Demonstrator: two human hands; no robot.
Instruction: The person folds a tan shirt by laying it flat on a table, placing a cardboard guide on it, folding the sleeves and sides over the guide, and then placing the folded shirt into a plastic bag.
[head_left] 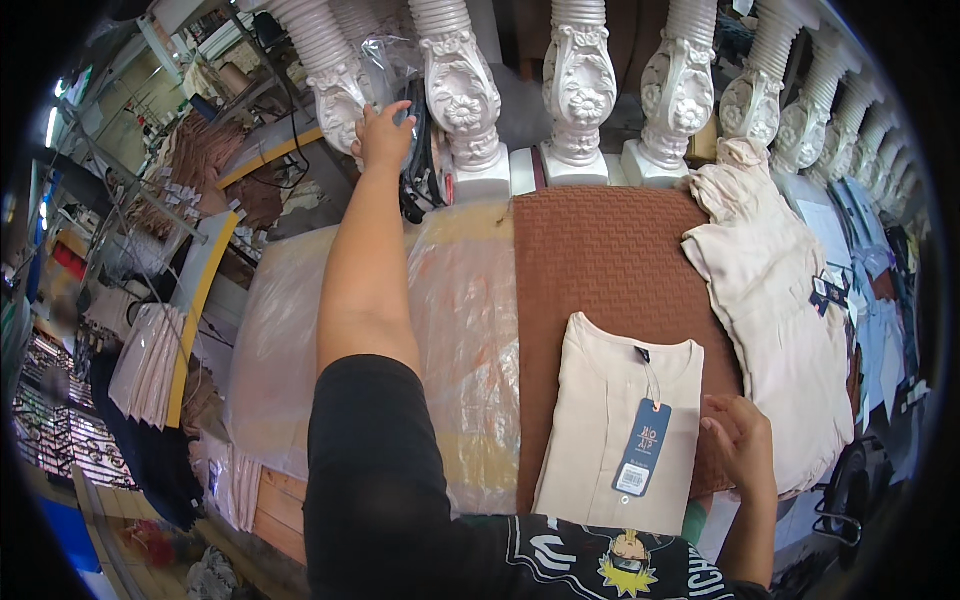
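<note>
My left hand reaches far forward to the gap between two white carved balusters. Its fingers are apart, beside a crumpled clear plastic bag; a small bluish patch shows at the fingertips, too small to name. My right hand hovers by the right edge of a folded beige shirt, fingers loosely bent with nothing in them. The shirt lies front up on a brown textured cloth. From its neck a dark blue hang tag hangs on a string.
Clear plastic sheeting covers the table left of the cloth. Unfolded beige garments lie to the right, with light blue garments beyond. Balusters line the far edge. At left, a yellow-edged shelf holds bagged clothes.
</note>
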